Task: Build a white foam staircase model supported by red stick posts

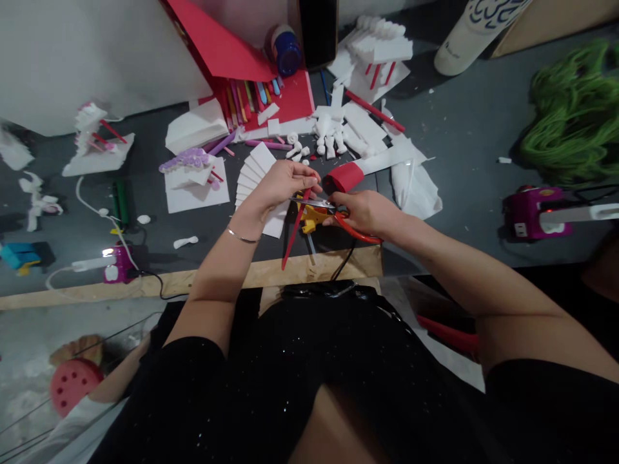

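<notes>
In my left hand point(290, 182) a narrow red strip point(294, 235) is pinched, its free end hanging down toward the table's front edge. My right hand point(362, 211) is closed round orange-handled scissors point(355, 231). Their blades point left and cross the strip just below my left fingers. Under the scissors lies a yellow glue gun point(312, 219), partly covered by my right hand. A curled piece of red paper point(345, 177) rests just beyond my right hand. Beside my left wrist, white cards point(251, 171) are fanned out.
Small white models on red sticks point(380, 55) stand at the back, with a purple-topped one point(193, 169) at left. Beyond are a blue-lidded jar point(286, 55), a pale bottle point(464, 45) and green yarn point(573, 119). Purple devices point(534, 216) with cords sit at both sides. A person's arm point(118, 374) shows lower left.
</notes>
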The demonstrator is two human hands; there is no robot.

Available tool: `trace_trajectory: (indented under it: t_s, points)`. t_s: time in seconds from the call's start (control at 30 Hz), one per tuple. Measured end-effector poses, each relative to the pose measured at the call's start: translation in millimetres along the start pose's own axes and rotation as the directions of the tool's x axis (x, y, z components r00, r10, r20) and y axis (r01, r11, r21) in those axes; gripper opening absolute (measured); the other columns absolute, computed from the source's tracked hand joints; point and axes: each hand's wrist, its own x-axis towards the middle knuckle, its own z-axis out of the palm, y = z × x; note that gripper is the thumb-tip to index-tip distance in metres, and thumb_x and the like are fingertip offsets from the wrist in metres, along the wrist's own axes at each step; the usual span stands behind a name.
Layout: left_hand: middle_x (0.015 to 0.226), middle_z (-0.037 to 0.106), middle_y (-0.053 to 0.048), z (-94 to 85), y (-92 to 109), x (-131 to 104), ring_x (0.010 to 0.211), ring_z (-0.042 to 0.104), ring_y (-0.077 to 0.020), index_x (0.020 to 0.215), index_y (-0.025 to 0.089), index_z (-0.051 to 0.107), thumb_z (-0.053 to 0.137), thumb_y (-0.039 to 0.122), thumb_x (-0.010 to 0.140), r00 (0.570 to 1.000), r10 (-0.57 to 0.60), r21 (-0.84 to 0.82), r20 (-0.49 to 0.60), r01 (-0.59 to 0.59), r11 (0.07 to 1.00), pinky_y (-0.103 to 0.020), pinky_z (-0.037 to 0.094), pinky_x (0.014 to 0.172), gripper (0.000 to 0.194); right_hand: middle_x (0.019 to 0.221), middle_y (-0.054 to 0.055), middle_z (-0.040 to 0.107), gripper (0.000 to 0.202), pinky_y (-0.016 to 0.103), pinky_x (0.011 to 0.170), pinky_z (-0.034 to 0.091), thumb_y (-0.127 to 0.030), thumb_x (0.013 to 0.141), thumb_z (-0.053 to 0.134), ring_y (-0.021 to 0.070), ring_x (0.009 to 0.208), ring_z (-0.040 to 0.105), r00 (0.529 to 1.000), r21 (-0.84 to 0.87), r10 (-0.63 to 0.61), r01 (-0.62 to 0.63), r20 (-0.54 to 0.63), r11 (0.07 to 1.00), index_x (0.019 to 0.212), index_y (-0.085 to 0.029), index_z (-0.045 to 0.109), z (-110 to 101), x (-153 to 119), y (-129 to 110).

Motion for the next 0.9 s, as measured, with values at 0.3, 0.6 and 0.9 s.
trace_trajectory:
  t_s: [0.3, 0.6, 0.9]
  points:
    - [0.077, 0.078, -0.008, -1.1, 4, 5, 0.068, 0.073, -0.0141, 0.087, 0.009, 0.073, 0.080, 0.014, 0.090, 0.998, 0.050, 0.000, -0.024, -0.050, 0.999, -0.029, 0.059, 0.076, 0.009, 0.112, 0.015, 0.080, 0.051, 0.033, 0.068, 0.039, -0.052, 0.098, 0.061, 0.0320, 0.098, 0.076, 0.999, -0.017, 0.037, -0.037, -0.025, 0.999, 0.137, -0.019, 0.066, -3, 2, -2]
    - [0.080, 0.080, -0.011, -0.3, 6, 2, 0.074, 0.076, -0.0164, 0.087, 0.009, 0.075, 0.083, 0.017, 0.088, 0.999, 0.051, 0.071, 0.001, -0.051, 0.996, -0.031, 0.061, 0.078, 0.012, 0.105, 0.013, 0.082, 0.049, 0.033, 0.067, 0.039, -0.055, 0.097, 0.063, 0.0314, 0.092, 0.075, 0.999, -0.012, 0.042, -0.041, 0.016, 0.999, 0.133, -0.023, 0.069, -8, 2, -5]
    - [0.078, 0.080, -0.008, 0.0, 0, 3, 0.072, 0.077, -0.0167, 0.082, 0.012, 0.076, 0.086, 0.019, 0.086, 0.992, 0.121, 0.018, -0.026, -0.121, 0.993, -0.029, 0.062, 0.075, 0.013, 0.097, 0.012, 0.082, 0.045, 0.031, 0.066, 0.036, -0.050, 0.095, 0.070, 0.0269, 0.085, 0.074, 1.000, -0.026, -0.006, 0.006, -0.012, 1.000, 0.128, -0.020, 0.074, -9, 3, 3]
